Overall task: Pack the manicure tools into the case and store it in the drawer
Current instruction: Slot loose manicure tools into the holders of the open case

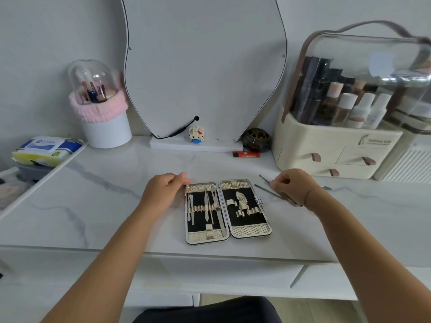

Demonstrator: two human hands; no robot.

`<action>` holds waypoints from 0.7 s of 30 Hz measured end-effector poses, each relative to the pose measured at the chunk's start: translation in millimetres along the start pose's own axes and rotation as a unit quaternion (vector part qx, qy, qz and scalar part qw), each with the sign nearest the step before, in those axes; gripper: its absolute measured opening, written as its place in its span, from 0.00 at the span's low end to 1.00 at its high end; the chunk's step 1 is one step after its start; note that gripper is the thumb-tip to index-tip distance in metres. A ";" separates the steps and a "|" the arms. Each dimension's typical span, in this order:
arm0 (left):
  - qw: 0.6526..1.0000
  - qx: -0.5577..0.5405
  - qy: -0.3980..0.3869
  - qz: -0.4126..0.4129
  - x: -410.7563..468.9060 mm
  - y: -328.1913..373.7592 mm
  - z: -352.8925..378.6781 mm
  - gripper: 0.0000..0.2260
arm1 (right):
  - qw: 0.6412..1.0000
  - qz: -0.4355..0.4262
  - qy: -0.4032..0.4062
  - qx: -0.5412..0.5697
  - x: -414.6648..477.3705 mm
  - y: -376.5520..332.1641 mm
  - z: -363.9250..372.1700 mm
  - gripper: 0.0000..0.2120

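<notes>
The manicure case (251, 229) lies open flat on the marble desk (93, 206), black lining and gold straps showing. Several metal tools (206, 206) sit in its left half; the right half holds one small tool. My left hand (163, 190) holds the case's top-left corner with curled fingers. My right hand (291, 186) is to the right of the case, its fingers curled around loose metal tools (268, 190) that lie on the desk there. The drawer front (221, 273) sits below the desk edge, closed.
A cream cosmetics organizer (333, 145) with small drawers stands at the back right. A mirror (205, 66), a toy figure (196, 134), a dark jar (256, 138) and a red lighter (246, 154) line the back. A brush holder (105, 122) and wipes (46, 148) sit left.
</notes>
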State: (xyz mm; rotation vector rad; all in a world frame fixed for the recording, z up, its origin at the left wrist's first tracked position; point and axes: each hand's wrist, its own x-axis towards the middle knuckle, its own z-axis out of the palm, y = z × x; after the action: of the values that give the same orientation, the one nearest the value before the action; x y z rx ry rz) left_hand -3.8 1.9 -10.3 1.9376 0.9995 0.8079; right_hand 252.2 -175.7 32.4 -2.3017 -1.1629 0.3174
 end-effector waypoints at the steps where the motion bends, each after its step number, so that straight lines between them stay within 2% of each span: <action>1: 1.000 0.000 -0.001 0.000 -0.1 -0.2 -0.2 0.13 | 1.000 -0.011 0.005 0.026 -1.3 -2.2 -1.3 0.14; 4: 1.000 0.003 -0.001 0.002 -0.3 0.9 -0.8 0.13 | 0.984 -0.038 -0.043 0.168 -5.4 -19.6 1.0 0.03; 5: 1.000 0.003 -0.001 0.002 -0.5 1.3 -1.2 0.13 | 0.972 -0.046 -0.077 0.217 -6.4 -28.4 4.3 0.04; 8: 1.000 0.004 -0.002 -0.004 -2.5 2.4 -2.1 0.14 | 0.941 -0.081 -0.165 0.283 -5.7 -58.5 20.9 0.20; 10: 1.000 0.002 -0.004 -0.002 -3.2 4.2 -0.7 0.14 | 0.931 -0.104 -0.195 0.290 -6.0 -80.6 33.2 0.21; 13: 1.000 0.001 -0.002 -0.002 -2.8 5.0 -0.9 0.14 | 0.927 -0.116 -0.209 0.289 -2.1 -108.4 51.8 0.16; 21: 1.000 0.001 -0.004 0.004 -0.9 3.9 -1.7 0.13 | 0.964 -0.071 -0.161 0.198 11.7 -126.2 82.0 0.10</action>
State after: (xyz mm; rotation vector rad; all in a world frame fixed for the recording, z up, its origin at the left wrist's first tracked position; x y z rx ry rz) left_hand -4.2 0.3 -6.3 1.9462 0.9870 0.8033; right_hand 138.9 -76.1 35.5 -1.8504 -1.2751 0.8149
